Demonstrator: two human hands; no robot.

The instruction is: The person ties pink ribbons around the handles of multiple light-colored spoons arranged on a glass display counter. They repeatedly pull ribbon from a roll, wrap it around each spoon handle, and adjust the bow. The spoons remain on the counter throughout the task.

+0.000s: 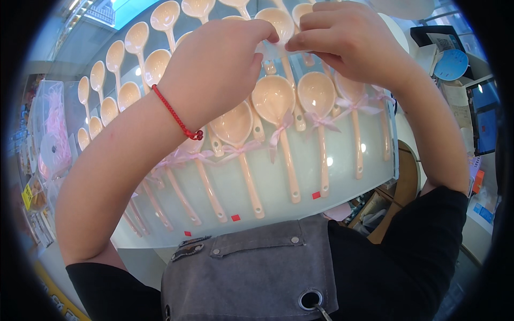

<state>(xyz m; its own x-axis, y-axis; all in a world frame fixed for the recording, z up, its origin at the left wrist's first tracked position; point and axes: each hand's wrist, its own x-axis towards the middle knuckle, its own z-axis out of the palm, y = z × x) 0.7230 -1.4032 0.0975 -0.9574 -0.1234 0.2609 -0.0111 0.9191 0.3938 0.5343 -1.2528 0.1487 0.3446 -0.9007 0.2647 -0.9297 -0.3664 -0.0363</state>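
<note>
Rows of glossy peach ceramic spoons lie on a frosted glass table. My left hand (225, 60), with a red braided cord at the wrist, and my right hand (341, 40) meet over a spoon (276, 24) in a farther row. Between their fingertips a pale, translucent ribbon or strip (277, 51) is pinched, across that spoon's neck. Nearer to me, a ladle-like spoon (274, 96) carries a pink ribbon bow (281, 130) on its neck. Another spoon (316, 92) beside it also has a pink bow (323, 121). Parts of the farther spoons are hidden by my hands.
Small red squares (235, 218) mark the near part of the glass tabletop (277, 224). At the left stands a clear container of pink ribbon (58, 120). A blue oval item (451, 65) and a dark-framed screen (484, 116) are at the right, beyond my right arm.
</note>
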